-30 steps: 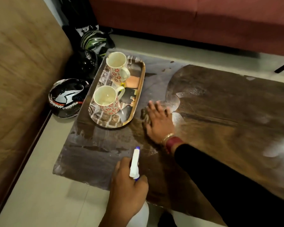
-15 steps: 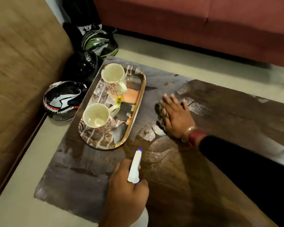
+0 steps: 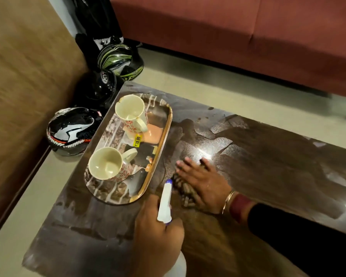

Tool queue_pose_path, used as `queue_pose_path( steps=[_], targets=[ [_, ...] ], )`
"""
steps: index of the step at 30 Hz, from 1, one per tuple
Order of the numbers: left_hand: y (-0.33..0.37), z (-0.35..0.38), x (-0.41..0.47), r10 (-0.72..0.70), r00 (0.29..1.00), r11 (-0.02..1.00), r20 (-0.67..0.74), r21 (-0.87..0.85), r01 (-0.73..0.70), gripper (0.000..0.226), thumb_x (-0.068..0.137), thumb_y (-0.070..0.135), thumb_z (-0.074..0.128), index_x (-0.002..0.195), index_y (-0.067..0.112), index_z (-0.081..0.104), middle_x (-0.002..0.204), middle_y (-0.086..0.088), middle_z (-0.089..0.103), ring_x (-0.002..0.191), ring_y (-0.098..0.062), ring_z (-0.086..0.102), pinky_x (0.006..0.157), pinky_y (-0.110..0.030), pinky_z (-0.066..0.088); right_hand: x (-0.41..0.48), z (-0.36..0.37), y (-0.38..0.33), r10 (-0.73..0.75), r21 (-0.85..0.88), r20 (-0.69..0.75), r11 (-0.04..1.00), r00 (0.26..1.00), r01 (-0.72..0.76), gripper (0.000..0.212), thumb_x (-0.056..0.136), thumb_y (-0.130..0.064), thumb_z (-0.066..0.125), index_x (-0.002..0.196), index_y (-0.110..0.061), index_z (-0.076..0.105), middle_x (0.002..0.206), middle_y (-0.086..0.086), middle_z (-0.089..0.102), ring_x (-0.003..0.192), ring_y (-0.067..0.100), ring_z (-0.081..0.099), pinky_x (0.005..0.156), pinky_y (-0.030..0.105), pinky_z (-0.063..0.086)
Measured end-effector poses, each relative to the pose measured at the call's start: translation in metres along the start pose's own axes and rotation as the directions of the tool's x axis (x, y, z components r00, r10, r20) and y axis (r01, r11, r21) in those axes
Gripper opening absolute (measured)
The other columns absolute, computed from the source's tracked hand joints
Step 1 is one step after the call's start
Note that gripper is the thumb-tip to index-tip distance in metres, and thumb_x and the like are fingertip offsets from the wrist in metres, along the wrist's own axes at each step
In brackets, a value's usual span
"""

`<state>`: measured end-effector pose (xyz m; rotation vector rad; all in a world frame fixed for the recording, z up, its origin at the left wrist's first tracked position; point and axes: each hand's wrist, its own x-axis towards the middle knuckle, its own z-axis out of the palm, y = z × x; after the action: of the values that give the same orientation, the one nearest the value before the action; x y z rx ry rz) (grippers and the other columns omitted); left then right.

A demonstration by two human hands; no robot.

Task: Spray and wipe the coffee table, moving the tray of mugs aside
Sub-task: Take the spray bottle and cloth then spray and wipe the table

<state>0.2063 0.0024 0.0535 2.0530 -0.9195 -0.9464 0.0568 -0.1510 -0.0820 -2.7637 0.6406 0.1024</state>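
From the head view, the right hand (image 3: 203, 184) lies flat, fingers spread, pressing a patterned cloth (image 3: 183, 189) onto the dark coffee table (image 3: 268, 176). The left hand (image 3: 156, 234) is wrapped around a white spray bottle (image 3: 165, 202) (its nozzle is blue). Just left of the cloth sits the oval tray (image 3: 164, 136) holding two mugs (image 3: 130, 114), at the table's left end. Three helmets (image 3: 72, 130) lie on the floor beside it, near a red sofa (image 3: 248, 37).
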Motion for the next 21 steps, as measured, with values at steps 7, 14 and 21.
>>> queue_pose_path(
  steps=[7,14,21],
  targets=[
    [0.010,0.019,0.018,0.078,0.997,0.996,-0.026,0.037,-0.077,0.016,0.066,0.017,0.055,0.080,0.012,0.048,0.073,0.001,0.038,0.064,-0.022,0.040,0.063,-0.039,0.043,0.104,-0.057,0.138,0.625,0.038,-0.095,0.780,0.775,-0.625,0.070,0.096,-0.038,0.044,0.162,-0.025,0.024,0.172,-0.002,0.014,0.158,0.022,0.011,0.126,0.060,0.006],
    [0.021,0.041,0.032,0.037,0.995,0.996,-0.089,0.084,-0.029,0.017,0.071,0.013,0.062,0.081,0.015,0.048,0.071,0.002,0.040,0.066,-0.018,0.044,0.062,-0.029,0.036,0.152,-0.048,0.075,0.418,-0.078,-0.060,0.903,0.906,-0.422,0.075,0.097,-0.041,0.041,0.164,-0.021,0.015,0.173,0.001,0.010,0.159,0.024,0.008,0.128,0.051,0.005],
    [0.027,0.040,0.040,0.051,0.997,0.997,-0.051,0.055,-0.048,0.019,0.068,0.023,0.058,0.074,0.026,0.040,0.070,0.006,0.035,0.064,-0.015,0.040,0.057,-0.020,0.028,0.137,-0.050,0.102,0.349,-0.028,-0.054,0.936,0.935,-0.351,0.075,0.096,-0.038,0.046,0.164,-0.022,0.018,0.172,0.001,0.013,0.159,0.022,0.009,0.127,0.049,0.001]
  ],
)
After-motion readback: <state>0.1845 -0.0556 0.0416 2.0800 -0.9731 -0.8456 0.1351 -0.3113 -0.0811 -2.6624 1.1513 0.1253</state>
